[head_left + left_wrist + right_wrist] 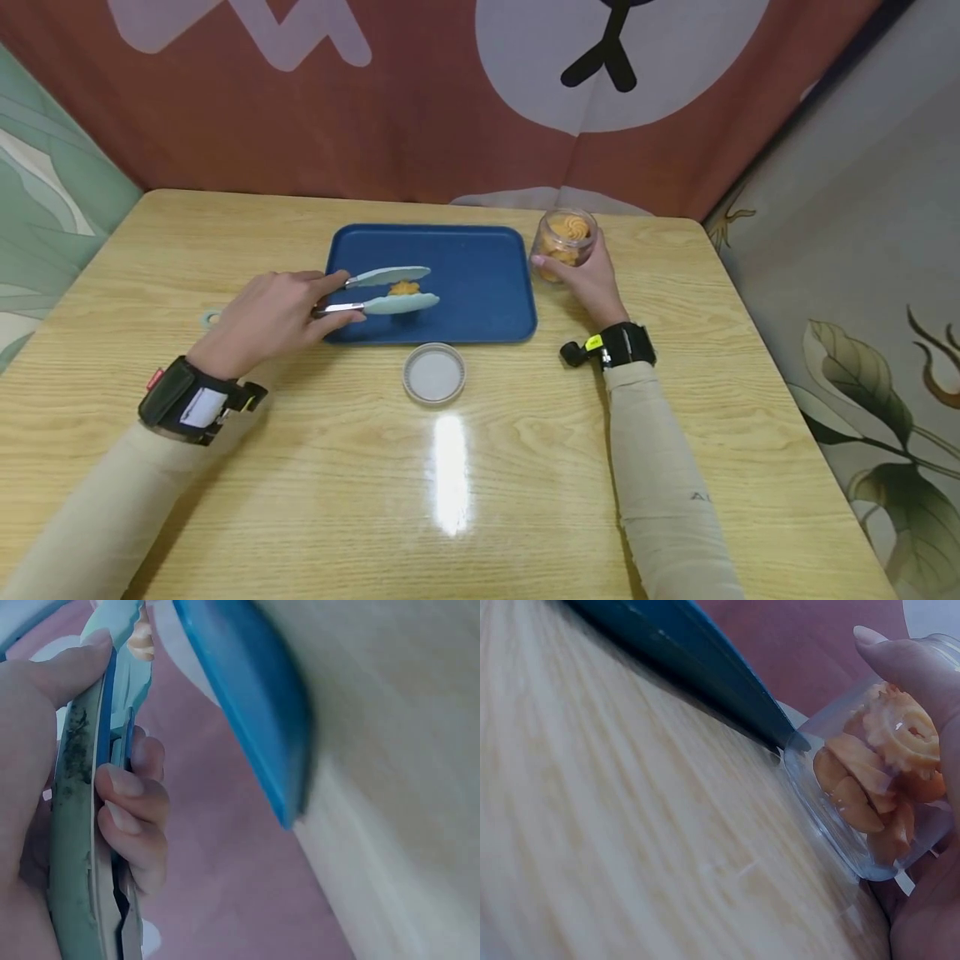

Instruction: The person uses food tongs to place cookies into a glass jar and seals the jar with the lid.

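My left hand (pixel 266 321) grips a pair of tongs (pixel 401 303) with pale green tips and metal arms. A golden piped cookie (pixel 404 287) shows between the tips, above the left part of the blue tray (pixel 480 283). The left wrist view shows the thumb on one arm of the tongs (pixel 79 802) and curled fingers on the other, with part of the cookie (pixel 141 641) at the top. My right hand (pixel 596 279) holds a clear jar (pixel 543 246) beside the tray's right end. Several swirled cookies (pixel 877 772) lie inside the lidless jar.
A round lid (pixel 434 374) lies on the wooden table (pixel 360 483) just in front of the tray. A red-brown patterned cloth (pixel 420 125) hangs behind the table's far edge. Patterned coverings also stand at left and right.
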The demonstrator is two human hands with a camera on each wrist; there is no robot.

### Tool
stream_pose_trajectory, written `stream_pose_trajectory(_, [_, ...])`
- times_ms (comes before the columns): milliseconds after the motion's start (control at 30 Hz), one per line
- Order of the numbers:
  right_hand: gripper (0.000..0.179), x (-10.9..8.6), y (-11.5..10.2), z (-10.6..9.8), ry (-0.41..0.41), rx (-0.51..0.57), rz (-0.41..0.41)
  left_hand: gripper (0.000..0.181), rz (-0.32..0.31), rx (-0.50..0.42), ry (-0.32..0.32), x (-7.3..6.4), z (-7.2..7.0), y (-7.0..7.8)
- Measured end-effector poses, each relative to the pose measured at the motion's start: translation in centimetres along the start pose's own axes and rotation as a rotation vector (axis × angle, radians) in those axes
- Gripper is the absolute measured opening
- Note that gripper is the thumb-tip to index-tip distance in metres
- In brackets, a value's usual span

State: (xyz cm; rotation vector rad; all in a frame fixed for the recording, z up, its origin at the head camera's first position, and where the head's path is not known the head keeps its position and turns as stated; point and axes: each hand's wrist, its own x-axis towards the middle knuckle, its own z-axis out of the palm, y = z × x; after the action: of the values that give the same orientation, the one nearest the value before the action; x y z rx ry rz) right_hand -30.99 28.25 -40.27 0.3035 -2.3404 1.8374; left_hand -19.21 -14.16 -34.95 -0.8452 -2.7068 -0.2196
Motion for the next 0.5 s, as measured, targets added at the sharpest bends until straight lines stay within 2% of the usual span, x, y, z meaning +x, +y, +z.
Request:
stream_pose_trajectory(200, [0.091,0.1,-0.1,-0.1,0.004,-0.011,-0.008,0.058,0.072,-0.041,0.056,2.7,-0.7,0.9])
stream_pose_trajectory(400, [0.09,0.1,0.1,-0.1,0.013,-0.026,-0.01,0.069,0.14,-0.048,0.064,6.1,-1.2,2.2])
stream_pose_trajectory(500, [0.09,0.1,0.2,-0.1,0.015,-0.025,-0.006,0.067,0.175,-0.044,0.069,7.8,-1.3,2.9])
